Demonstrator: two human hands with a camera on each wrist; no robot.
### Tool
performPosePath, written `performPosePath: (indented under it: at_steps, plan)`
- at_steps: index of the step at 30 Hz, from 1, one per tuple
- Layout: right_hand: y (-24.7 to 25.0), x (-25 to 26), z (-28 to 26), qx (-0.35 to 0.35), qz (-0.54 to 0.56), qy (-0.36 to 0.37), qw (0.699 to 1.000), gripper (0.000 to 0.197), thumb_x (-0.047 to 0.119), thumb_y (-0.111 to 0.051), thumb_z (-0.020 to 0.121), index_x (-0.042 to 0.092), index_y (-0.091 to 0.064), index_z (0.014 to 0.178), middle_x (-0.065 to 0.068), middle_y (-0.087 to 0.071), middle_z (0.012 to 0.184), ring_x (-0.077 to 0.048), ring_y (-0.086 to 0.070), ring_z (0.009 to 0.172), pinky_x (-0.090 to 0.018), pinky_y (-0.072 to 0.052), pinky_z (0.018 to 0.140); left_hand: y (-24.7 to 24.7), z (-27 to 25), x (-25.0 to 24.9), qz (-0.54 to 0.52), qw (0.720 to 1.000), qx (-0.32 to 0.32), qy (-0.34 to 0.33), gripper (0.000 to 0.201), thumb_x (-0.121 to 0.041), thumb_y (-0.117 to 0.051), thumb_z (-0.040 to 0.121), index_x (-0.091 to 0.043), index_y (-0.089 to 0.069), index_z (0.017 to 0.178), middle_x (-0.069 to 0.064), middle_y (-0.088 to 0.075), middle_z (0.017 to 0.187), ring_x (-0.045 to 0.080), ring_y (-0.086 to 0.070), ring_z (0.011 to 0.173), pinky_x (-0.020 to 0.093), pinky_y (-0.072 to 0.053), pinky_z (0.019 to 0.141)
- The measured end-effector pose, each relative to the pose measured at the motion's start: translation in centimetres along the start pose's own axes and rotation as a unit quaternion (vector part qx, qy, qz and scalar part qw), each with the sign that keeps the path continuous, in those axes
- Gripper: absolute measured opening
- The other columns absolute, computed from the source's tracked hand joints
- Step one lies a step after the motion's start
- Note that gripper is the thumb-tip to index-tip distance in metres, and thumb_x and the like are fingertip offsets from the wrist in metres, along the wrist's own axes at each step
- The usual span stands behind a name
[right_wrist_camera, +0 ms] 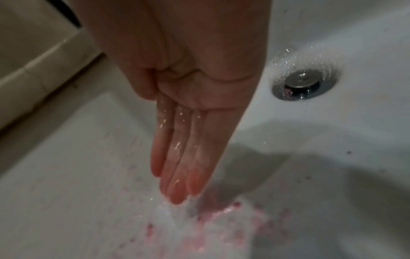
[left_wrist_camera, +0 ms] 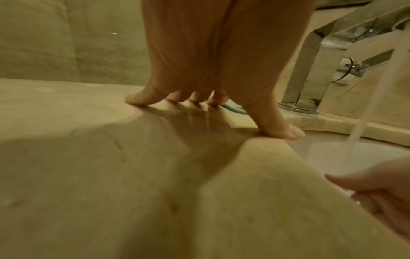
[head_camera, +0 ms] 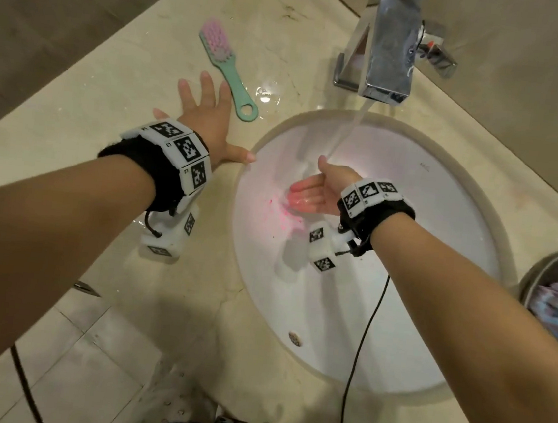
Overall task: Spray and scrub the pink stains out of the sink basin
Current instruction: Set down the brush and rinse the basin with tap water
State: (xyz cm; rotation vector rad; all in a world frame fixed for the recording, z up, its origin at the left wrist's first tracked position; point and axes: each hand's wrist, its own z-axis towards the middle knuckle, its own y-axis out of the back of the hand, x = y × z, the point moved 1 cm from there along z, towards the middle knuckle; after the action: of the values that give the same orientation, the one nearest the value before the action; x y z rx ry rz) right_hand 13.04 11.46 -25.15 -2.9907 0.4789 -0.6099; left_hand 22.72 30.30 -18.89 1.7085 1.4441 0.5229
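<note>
Channelling tap water off its fingers, the right hand (head_camera: 317, 189) hovered in the centre of the head view, flat and open with the 4 fingers (right_wrist_camera: 177, 157) held straight and together, gripping nothing. The stream (head_camera: 346, 129) from the chrome faucet (head_camera: 389, 47) at the upper right struck that hand near the thumb and ran off the fingertips onto the pink stains (head_camera: 282, 211) on the left wall of the white sink basin (head_camera: 417, 294). In the right wrist view the stains (right_wrist_camera: 221, 227) lay just below the fingertips, partly under foamy water, with the drain (right_wrist_camera: 303, 84) at the upper right.

The left hand (head_camera: 207, 114) was spread open and pressed on the beige counter (head_camera: 110, 262) at centre left, its thumb at the basin's rim, holding nothing. The scrub brush (head_camera: 225, 68), with pink bristles and a green handle, lay on the counter just beyond those fingers, untouched. No spray bottle could be seen.

Several things could go wrong, as I judge it. Water deflected off an open palm might splash over the rim onto the counter. Rinsing alone might merely smear the pink down toward the drain rather than lift it, leaving speckles behind. The counter near the brush looked wet, so the bracing hand could slip.
</note>
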Motion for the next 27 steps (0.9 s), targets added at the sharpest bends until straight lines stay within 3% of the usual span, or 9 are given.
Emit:
performPosePath:
  at_steps: [3,6,8,10,13,15,19,23,27]
  plan:
    - [0.6,-0.8,0.5,-0.049,-0.009,-0.007,0.999,0.065,0.042,-0.023,0.101,-0.012,-0.055,0.115,-0.026,-0.06,0.118,-0.037,-0.059,0.11,-0.038,-0.052,0.087,0.0,0.0,0.0,0.003,1.0,-0.001,-0.001,0.121,-0.06,-0.067,0.071,-0.018,0.015,0.149,0.006,0.025,0.154,0.037,0.02,0.141,0.074,-0.006,0.102]
    - [1.7,0.0,1.1,-0.125,0.111,0.077,0.983,0.055,0.036,-0.03,0.101,-0.009,-0.06,0.094,-0.024,-0.064,0.097,-0.032,-0.065,0.084,-0.036,-0.055,0.082,0.1,0.0,0.0,0.0,1.0,0.0,0.001,0.121,-0.059,-0.068,0.07,-0.018,0.015,0.149,0.005,0.025,0.154,0.036,0.02,0.141,0.074,-0.005,0.101]
    - [2.1,1.0,1.0,-0.121,0.191,0.116,0.967,0.051,0.035,-0.031,0.101,-0.005,-0.057,0.083,-0.02,-0.063,0.088,-0.028,-0.065,0.08,-0.033,-0.055,0.078,0.2,0.0,-0.1,0.0,1.0,0.0,0.001,0.12,-0.059,-0.068,0.071,-0.018,0.014,0.149,0.005,0.025,0.154,0.036,0.02,0.141,0.073,-0.005,0.101]
    - [1.9,1.9,0.6,-0.081,0.25,0.129,0.956,0.052,0.034,-0.028,0.102,-0.008,-0.058,0.092,-0.021,-0.063,0.102,-0.031,-0.063,0.1,-0.032,-0.054,0.081,0.1,0.0,0.0,0.0,1.0,0.0,-0.001,0.12,-0.059,-0.068,0.071,-0.018,0.014,0.149,0.005,0.025,0.154,0.036,0.019,0.141,0.073,-0.005,0.101]
    - [0.7,2.6,0.2,-0.004,0.282,0.152,0.947,0.053,0.03,-0.023,0.104,-0.013,-0.048,0.123,-0.024,-0.051,0.131,-0.032,-0.051,0.122,-0.032,-0.052,0.085,0.1,0.1,0.1,0.002,1.0,0.0,-0.001,0.121,-0.059,-0.068,0.07,-0.018,0.014,0.149,0.005,0.025,0.154,0.037,0.019,0.141,0.074,-0.006,0.101]
    - [-0.5,2.7,0.1,0.03,0.28,0.173,0.944,0.05,0.027,-0.025,0.104,-0.014,-0.044,0.126,-0.027,-0.052,0.129,-0.035,-0.054,0.117,-0.033,-0.053,0.085,0.1,0.0,0.0,0.001,1.0,0.001,0.0,0.121,-0.059,-0.068,0.07,-0.018,0.014,0.149,0.005,0.025,0.154,0.037,0.019,0.141,0.074,-0.006,0.101]
    - [-2.6,2.4,-0.1,0.096,0.219,0.149,0.959,0.05,0.031,-0.028,0.102,-0.011,-0.056,0.105,-0.024,-0.063,0.101,-0.03,-0.063,0.091,-0.032,-0.055,0.079,0.2,0.0,0.1,0.001,1.0,-0.001,-0.001,0.121,-0.059,-0.068,0.07,-0.018,0.014,0.149,0.005,0.024,0.154,0.037,0.019,0.141,0.074,-0.006,0.101]
    - [-1.4,2.0,0.7,-0.011,0.227,0.145,0.963,0.048,0.029,-0.029,0.103,-0.006,-0.057,0.088,-0.021,-0.061,0.091,-0.028,-0.062,0.082,-0.035,-0.054,0.082,0.1,0.0,0.0,-0.001,1.0,0.0,-0.002,0.122,-0.059,-0.068,0.07,-0.018,0.015,0.149,0.006,0.025,0.154,0.037,0.02,0.141,0.074,-0.005,0.101]
    - [1.0,2.2,0.2,-0.012,0.352,0.158,0.922,0.049,0.029,-0.026,0.103,-0.01,-0.056,0.102,-0.023,-0.059,0.116,-0.033,-0.057,0.115,-0.034,-0.054,0.082,0.2,0.1,0.0,0.0,1.0,0.001,-0.002,0.122,-0.059,-0.069,0.069,-0.018,0.015,0.149,0.006,0.025,0.154,0.037,0.02,0.14,0.074,-0.006,0.101]
